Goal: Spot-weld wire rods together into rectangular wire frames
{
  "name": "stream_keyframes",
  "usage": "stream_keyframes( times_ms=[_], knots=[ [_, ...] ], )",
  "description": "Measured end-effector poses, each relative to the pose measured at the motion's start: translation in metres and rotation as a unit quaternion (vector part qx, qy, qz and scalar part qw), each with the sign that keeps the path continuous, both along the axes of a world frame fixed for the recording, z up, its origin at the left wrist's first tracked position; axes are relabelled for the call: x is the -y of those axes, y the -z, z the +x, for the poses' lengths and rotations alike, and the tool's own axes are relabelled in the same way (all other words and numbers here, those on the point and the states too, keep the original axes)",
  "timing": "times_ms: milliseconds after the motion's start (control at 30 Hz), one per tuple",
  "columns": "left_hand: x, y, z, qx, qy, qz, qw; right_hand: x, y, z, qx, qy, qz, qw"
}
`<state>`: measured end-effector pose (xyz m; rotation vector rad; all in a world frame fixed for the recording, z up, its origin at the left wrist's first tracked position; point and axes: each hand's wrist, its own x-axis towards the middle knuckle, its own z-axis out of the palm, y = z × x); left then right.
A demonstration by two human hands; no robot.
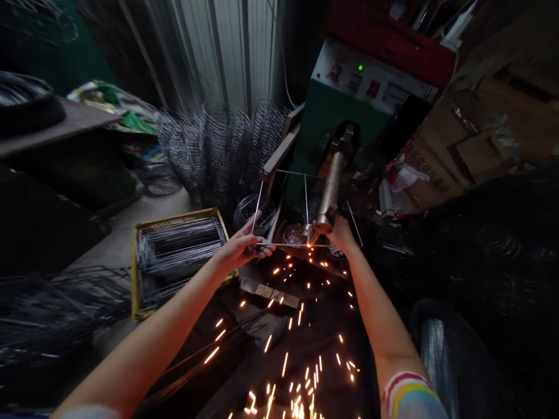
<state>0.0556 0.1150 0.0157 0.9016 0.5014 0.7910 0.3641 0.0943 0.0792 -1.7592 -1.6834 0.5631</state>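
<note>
Wire frame point(305, 209) between both hands, left hand point(240, 247) gripping, right hand point(340, 233) gripping

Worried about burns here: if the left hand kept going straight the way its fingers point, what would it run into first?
The left hand points right along the wire frame it grips. Going on, it would probably first meet the sparking weld point under the brass electrode arm, though depth is hard to judge.

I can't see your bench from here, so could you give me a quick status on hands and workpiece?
Left hand and right hand both grip the wire frame. Frame sits at the electrode arm, sparks flying down. Nothing blocking.
</note>
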Motion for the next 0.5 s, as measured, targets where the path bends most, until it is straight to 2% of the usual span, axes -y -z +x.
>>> stream_keyframes(
  times_ms=[67, 133, 167, 233, 333, 400, 500],
  knots=[
    [-0.002, 0.001, 0.0, 0.012, 0.007, 0.001, 1.0, 0.015, -0.003, 0.019, 0.077, 0.109, 0.045, 0.99],
    [-0.004, 0.0, 0.001, 0.025, 0.01, -0.001, 1.0, 0.029, -0.004, 0.038, 0.065, 0.2, 0.025, 0.977],
    [-0.003, -0.002, 0.001, 0.029, 0.007, -0.001, 1.0, 0.036, -0.004, 0.045, 0.035, 0.22, -0.003, 0.975],
    [0.005, -0.004, -0.001, 0.031, 0.0, -0.002, 1.0, 0.05, -0.002, 0.052, -0.027, 0.214, -0.052, 0.975],
    [0.036, 0.0, -0.013, 0.018, 0.003, 0.003, 1.0, 0.087, 0.008, 0.046, -0.085, 0.181, -0.067, 0.978],
    [0.063, 0.011, -0.028, 0.007, 0.031, -0.001, 1.0, 0.13, 0.022, 0.038, -0.173, 0.149, -0.082, 0.97],
    [0.096, 0.026, -0.058, -0.013, 0.071, -0.041, 0.997, 0.219, 0.052, 0.026, -0.292, 0.123, -0.135, 0.939]
  ],
)
